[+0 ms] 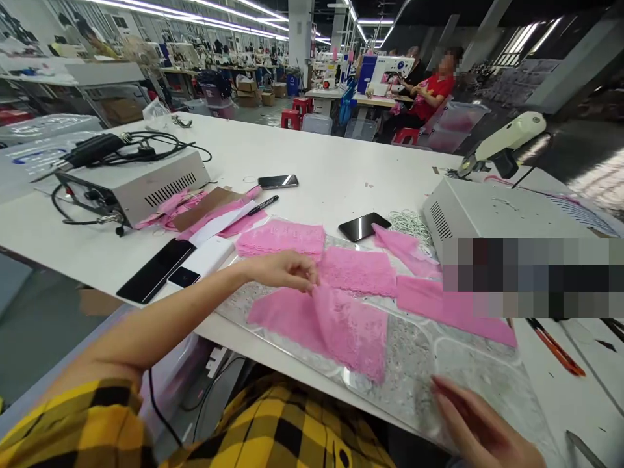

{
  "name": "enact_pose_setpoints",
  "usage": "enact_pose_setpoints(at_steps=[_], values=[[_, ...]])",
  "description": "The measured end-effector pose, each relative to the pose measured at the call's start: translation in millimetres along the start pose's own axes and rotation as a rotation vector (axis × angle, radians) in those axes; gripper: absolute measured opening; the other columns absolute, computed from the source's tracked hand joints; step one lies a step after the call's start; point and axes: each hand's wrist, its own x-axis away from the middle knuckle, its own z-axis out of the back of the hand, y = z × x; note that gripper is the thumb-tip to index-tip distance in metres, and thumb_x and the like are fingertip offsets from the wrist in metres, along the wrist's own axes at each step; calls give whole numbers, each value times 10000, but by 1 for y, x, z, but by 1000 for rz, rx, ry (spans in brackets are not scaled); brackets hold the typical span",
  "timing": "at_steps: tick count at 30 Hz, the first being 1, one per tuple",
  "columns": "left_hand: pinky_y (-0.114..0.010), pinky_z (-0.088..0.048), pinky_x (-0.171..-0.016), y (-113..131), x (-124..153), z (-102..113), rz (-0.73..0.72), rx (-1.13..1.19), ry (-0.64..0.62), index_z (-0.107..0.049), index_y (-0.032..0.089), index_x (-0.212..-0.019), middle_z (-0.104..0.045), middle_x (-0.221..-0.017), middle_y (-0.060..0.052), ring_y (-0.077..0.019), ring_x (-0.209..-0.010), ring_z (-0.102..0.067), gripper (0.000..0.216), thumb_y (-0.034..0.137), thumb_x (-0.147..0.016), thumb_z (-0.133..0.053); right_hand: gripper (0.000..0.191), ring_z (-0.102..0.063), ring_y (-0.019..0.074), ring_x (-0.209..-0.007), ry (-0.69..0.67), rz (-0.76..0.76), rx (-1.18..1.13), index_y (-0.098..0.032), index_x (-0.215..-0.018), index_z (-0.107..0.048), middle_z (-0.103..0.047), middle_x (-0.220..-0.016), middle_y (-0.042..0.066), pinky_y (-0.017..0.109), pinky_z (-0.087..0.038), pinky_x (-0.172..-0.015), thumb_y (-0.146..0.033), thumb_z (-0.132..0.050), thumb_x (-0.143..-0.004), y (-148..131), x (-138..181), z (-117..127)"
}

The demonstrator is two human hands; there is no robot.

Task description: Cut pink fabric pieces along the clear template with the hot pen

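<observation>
My left hand [287,270] pinches the top edge of a pink lace piece [358,328], lifting it partway off the mat. Under and beside it lies a plainer pink fabric piece [287,318]. At the lower right my right hand [480,422] hovers near the grey marbled mat [414,364], fingers stretched out and holding nothing. Behind my left hand rest a pink lace stack [283,238] and a second lace stack [358,270]. Further right is a folded pink strip of cloth [463,312].
Phones [364,226] and a black marker [263,205] lie beyond the mat. A metal box with cables [146,185] stands left, another grey box [502,208] right. Orange-handled scissors [558,351] lie at the right. A person in red [433,91] sits at a sewing machine behind.
</observation>
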Motion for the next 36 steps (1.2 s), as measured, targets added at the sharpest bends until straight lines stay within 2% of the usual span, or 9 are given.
enact_pose_setpoints(at_steps=[3, 6, 9, 13, 17, 24, 29, 33, 36], values=[[-233, -498, -724, -24, 27, -1, 16, 12, 73, -624, 128, -847, -687, -826, -48, -148, -876, -658, 197, 319, -866, -666, 255, -631, 124, -555, -81, 121, -49, -242, -928, -704, -710, -788, 15, 216, -539, -502, -453, -569, -877, -24, -39, -22], [-239, -486, -737, -40, 34, -5, 23, 26, 118, -636, 132, -862, -688, -852, -45, -146, -862, -650, 172, 298, -854, -678, 196, -664, 126, -664, -219, 307, -46, -245, -929, -693, -705, -849, 25, 212, -563, -583, -404, -595, -869, -44, -55, -37], [-239, -484, -748, -50, 32, -6, 8, 54, 137, -635, 136, -889, -689, -893, -43, -126, -826, -634, 150, 280, -859, -664, 192, -694, 155, -786, -286, 408, -11, -248, -951, -683, -704, -903, 37, 241, -589, -664, -402, -610, -862, -48, -52, -42], [-218, -474, -732, -54, 29, -2, -23, 55, 115, -626, 140, -867, -682, -891, -27, -108, -793, -615, 97, 233, -852, -650, 153, -686, 133, -728, -266, 445, -58, -242, -840, -670, -681, -815, 23, 204, -572, -634, -348, -575, -897, -42, -52, -42], [-209, -460, -681, -51, 37, 7, -41, 5, 96, -621, 153, -875, -678, -881, -19, -93, -737, -598, 52, 201, -863, -603, 120, -662, 116, -662, -241, 443, -87, -237, -834, -651, -662, -801, 19, 179, -545, -575, -328, -595, -888, -51, -63, -41], [-214, -443, -664, -47, 72, 15, -29, -177, 110, -644, 157, -777, -657, -1152, -87, -142, -907, -620, 63, 99, -775, -620, 123, -678, 113, -722, -237, 634, -72, -243, -888, -654, -655, -845, 29, 175, -562, -615, -302, -550, -914, -68, -65, -58], [-249, -485, -792, -46, 88, 11, -30, -352, 91, -675, 159, -780, -569, -1332, -101, -166, -1009, -628, 111, 74, -803, -608, 133, -674, 104, -712, -266, 702, -69, -232, -906, -643, -647, -849, 32, 165, -563, -616, -277, -520, -927, -70, -62, -66], [-314, -493, -910, -45, 94, 9, -20, -481, 88, -693, 170, -786, -528, -1408, -97, -212, -1096, -623, 127, 67, -811, -622, 137, -677, 104, -713, -327, 676, -48, -240, -914, -635, -648, -858, 31, 160, -563, -611, -290, -509, -932, -68, -62, -65], [-325, -492, -949, -43, 100, 8, 36, -514, 69, -706, 190, -892, -496, -1449, -87, -236, -1186, -583, 146, 85, -815, -641, 133, -690, 112, -757, -327, 640, -32, -242, -964, -630, -653, -895, 39, 165, -570, -643, -306, -519, -928, -62, -62, -61]])
